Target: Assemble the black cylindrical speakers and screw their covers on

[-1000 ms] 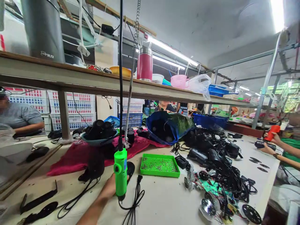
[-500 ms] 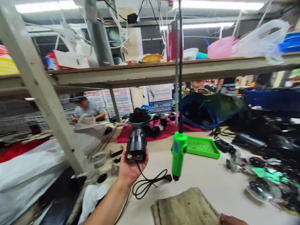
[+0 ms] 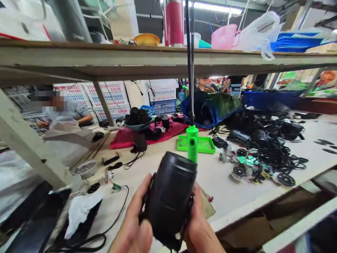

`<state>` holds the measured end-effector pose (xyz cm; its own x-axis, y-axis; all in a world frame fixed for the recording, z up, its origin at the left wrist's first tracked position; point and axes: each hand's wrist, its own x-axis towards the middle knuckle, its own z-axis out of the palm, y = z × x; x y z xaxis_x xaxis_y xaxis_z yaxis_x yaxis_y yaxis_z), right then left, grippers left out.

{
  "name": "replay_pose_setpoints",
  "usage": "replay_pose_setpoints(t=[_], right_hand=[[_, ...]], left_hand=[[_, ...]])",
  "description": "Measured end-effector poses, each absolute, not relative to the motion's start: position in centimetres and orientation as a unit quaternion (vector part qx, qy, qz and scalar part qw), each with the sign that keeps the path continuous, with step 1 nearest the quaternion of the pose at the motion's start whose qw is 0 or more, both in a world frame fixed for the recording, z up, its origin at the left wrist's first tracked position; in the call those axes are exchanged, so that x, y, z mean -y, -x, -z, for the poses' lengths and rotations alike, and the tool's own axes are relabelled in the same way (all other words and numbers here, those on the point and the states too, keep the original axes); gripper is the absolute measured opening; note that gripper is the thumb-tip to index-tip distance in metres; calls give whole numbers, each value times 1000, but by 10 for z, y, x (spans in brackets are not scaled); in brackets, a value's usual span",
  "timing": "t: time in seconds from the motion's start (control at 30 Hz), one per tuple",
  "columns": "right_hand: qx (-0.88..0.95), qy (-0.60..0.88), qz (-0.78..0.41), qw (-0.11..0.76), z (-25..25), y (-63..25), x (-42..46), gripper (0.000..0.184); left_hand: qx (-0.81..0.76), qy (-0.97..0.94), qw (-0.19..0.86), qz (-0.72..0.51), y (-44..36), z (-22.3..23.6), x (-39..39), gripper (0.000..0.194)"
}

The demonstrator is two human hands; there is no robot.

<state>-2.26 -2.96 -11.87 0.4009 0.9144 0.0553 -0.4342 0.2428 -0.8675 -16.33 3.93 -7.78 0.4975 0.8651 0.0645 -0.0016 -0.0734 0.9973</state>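
Note:
Both hands hold a black cylindrical housing (image 3: pixel 171 196), tilted, above the front of the workbench. My left hand (image 3: pixel 138 218) grips its left side, with the thumb blurred. Against its right side lies my right hand (image 3: pixel 200 221), its fingers partly hidden behind the housing. Just behind the housing hangs a green electric screwdriver (image 3: pixel 192 140), its lower end covered by the housing. An olive cloth (image 3: pixel 207 207) shows partly beyond my right hand. Further back, a smaller black unit with a cable (image 3: pixel 140 143) stands on the bench near a red cloth (image 3: pixel 119 138).
A green tray of screws (image 3: pixel 206 144) lies behind the screwdriver. Circuit boards and black discs (image 3: pixel 244 170) and tangled black parts (image 3: pixel 273 140) crowd the right. At left are a bowl of small metal parts (image 3: pixel 86 168) and a shelf post (image 3: pixel 34 144). A shelf (image 3: pixel 147 59) crosses overhead.
My left hand held a black unit with a cable; a similar one now stands further back. Both hands now hold a black housing close to me. The view has turned right and down.

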Motion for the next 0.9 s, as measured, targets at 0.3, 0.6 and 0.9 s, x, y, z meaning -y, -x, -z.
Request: replay_pose_setpoints(t=[0.3, 0.6, 0.9], right_hand=[[116, 393, -623, 666, 174, 20, 42, 85], [161, 410, -634, 635, 163, 15, 58, 74], [100, 323, -694, 636, 182, 30, 56, 83]], left_hand=[[-171, -950, 45, -257, 170, 137, -26, 83], [-166, -948, 55, -265, 172, 169, -29, 91], [-198, -912, 101, -344, 180, 163, -26, 71]])
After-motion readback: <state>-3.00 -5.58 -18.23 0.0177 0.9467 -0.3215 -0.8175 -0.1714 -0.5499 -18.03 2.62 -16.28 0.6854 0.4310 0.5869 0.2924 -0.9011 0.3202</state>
